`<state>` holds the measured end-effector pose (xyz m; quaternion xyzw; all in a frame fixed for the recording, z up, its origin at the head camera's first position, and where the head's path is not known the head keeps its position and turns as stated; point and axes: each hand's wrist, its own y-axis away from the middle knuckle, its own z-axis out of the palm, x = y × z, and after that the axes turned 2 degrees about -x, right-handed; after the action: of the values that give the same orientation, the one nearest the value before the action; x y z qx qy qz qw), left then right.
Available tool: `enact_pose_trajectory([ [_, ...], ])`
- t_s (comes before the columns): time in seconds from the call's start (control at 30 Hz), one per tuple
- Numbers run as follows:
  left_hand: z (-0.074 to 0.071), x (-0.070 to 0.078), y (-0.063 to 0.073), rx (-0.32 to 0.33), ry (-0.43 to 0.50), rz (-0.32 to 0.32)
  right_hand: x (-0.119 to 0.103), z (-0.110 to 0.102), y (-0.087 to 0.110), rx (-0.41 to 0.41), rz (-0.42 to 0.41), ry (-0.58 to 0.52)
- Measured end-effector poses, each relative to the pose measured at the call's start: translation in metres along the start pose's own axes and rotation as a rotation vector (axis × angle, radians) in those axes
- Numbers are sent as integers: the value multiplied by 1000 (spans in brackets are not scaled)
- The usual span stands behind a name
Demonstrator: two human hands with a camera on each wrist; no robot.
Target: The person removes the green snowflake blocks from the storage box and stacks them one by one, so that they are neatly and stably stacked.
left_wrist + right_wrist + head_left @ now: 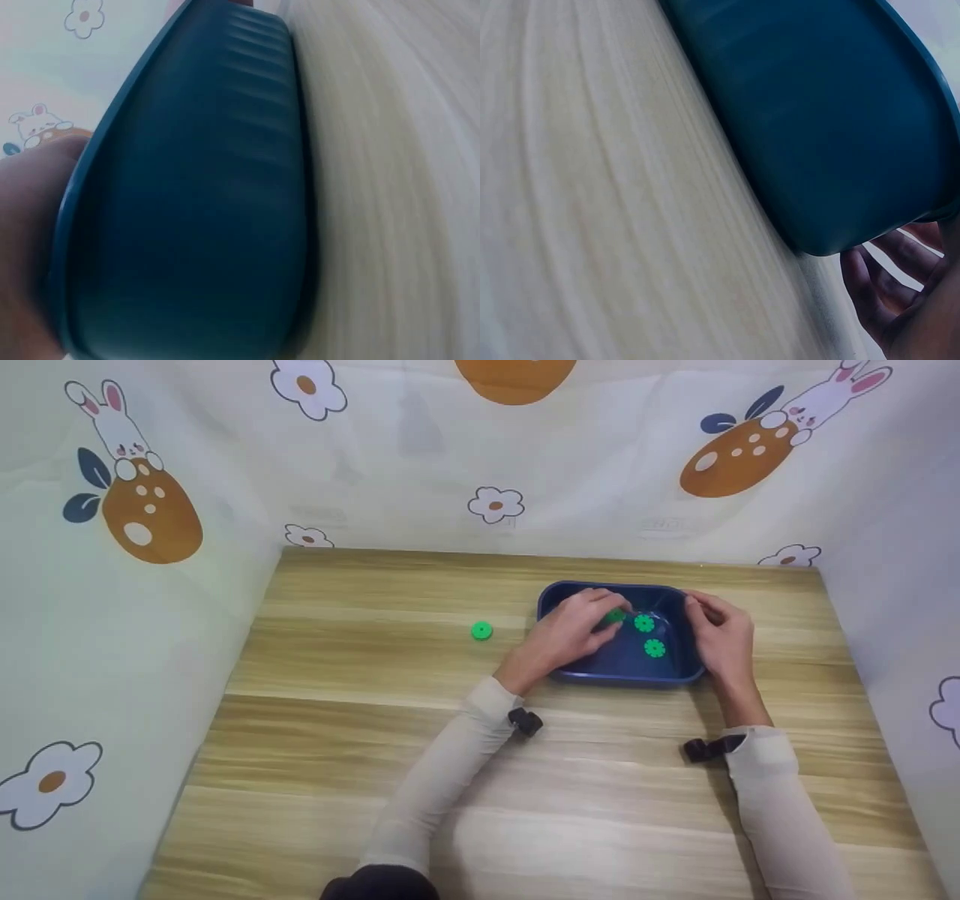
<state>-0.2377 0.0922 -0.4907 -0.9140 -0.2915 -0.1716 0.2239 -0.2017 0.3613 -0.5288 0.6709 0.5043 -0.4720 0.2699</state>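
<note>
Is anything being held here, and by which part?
The right hand holds the blue tray by its right rim. The left hand is at a green disc inside; whether it grips that is unclear.

Small booth (892,555), type of premises indeterminable: one wood-grain tabletop (337,660), enclosed at back and both sides by pale cloth (390,472) printed with cartoon rabbits (122,433) and flowers (496,505).

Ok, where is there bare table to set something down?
Bare wood-grain table: left of the lone green round piece, and between the two beige sleeves, in front of the dark-blue rectangular tray. Crowded: the tray, with green toothed discs, left grip over it, right grip at its right end.
</note>
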Motion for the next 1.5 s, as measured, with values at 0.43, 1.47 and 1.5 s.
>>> enact_pose_trajectory([
  [0.43, -7, -16, 20, 121, 85, 102, 1, 1, -1, 0, -27, 1],
  [1.47, -39, -57, 70, 301, 167, 48, 2, 1, -1, -1, 5, 12],
  [1.5, -40, -59, 71, 303, 172, 46, 2, 1, -1, 0, 10, 11],
])
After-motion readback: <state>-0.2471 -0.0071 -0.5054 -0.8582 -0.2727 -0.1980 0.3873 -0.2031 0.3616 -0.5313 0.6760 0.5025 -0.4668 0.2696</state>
